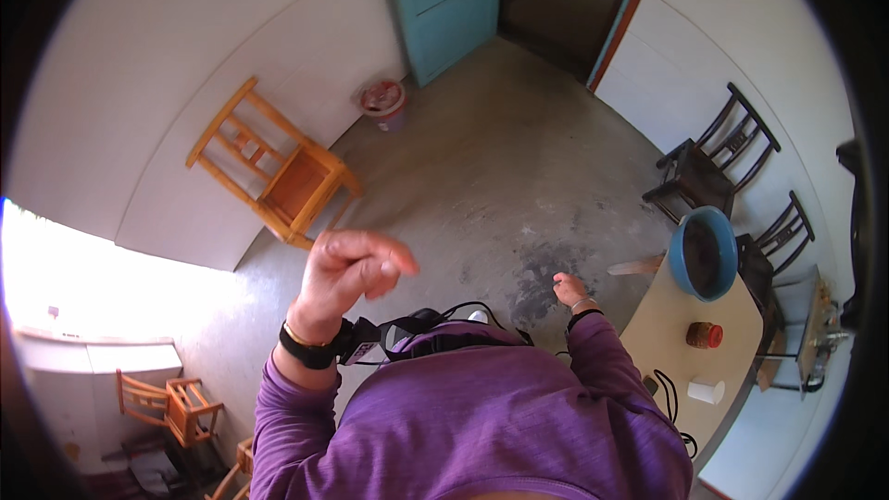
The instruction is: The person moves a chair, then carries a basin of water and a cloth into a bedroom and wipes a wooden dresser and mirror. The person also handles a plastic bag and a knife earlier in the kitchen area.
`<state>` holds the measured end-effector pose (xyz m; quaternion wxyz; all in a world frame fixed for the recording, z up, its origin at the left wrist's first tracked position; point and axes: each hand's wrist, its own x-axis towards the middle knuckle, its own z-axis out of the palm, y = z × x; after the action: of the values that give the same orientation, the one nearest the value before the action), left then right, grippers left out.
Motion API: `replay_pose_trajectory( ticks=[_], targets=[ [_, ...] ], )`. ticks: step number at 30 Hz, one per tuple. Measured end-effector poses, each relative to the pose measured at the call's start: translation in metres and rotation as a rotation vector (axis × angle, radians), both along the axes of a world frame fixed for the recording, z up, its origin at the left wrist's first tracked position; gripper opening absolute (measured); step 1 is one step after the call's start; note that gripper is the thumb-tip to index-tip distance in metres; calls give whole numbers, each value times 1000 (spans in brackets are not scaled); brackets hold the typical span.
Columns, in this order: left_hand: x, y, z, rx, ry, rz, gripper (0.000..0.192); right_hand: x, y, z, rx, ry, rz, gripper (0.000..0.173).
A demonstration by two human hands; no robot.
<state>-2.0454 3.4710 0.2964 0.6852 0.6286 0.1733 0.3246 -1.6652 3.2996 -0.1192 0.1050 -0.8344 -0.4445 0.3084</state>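
My left hand (351,269) is raised in front of my body on the left, its fingers curled in loosely and nothing visible in them. A black wrist strap (305,347) with a small device bearing a printed code and a thin gold bracelet circle that wrist. Lower and farther off, my right hand (571,289) hangs over the grey concrete floor (472,167), beside the light-topped table (656,333). Its fingers are partly hidden. On the table stand a blue plastic basin (726,250) with dark contents, a red-lidded jar (701,335) and a white cup (705,392) on its side.
A yellow wooden chair (298,187) stands at the left wall near a lidded bucket (389,111). A turquoise door (451,7) opens onto a dark doorway (555,21). Dark wooden chairs (694,170) line the right wall. A black cable (668,389) lies on the table.
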Motion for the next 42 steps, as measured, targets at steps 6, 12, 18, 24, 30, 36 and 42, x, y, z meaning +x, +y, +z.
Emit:
replay_pose_trajectory(
  ticks=[6,12,18,24,30,36,42],
  targets=[
    [90,123,-59,5,285,-81,15,44,-13,-29,-108,-59,-9,24],
    [235,230,-108,363,467,-358,16,90,-33,-14,-284,-174,-211,29],
    [413,222,-149,204,405,-852,21,109,-20,68,183,-255,-802,28],
    [536,129,-173,34,535,-1239,32,158,-42,104,607,-245,-1237,47],
    [655,38,-184,153,797,-1455,41,275,-109,86,755,-166,-1744,60],
    [752,-31,-203,122,994,-1560,51,354,-141,60,301,-160,-1695,72],
    [810,-81,-246,-40,1148,-1489,63,392,-143,59,54,53,-1724,76]
  ],
)
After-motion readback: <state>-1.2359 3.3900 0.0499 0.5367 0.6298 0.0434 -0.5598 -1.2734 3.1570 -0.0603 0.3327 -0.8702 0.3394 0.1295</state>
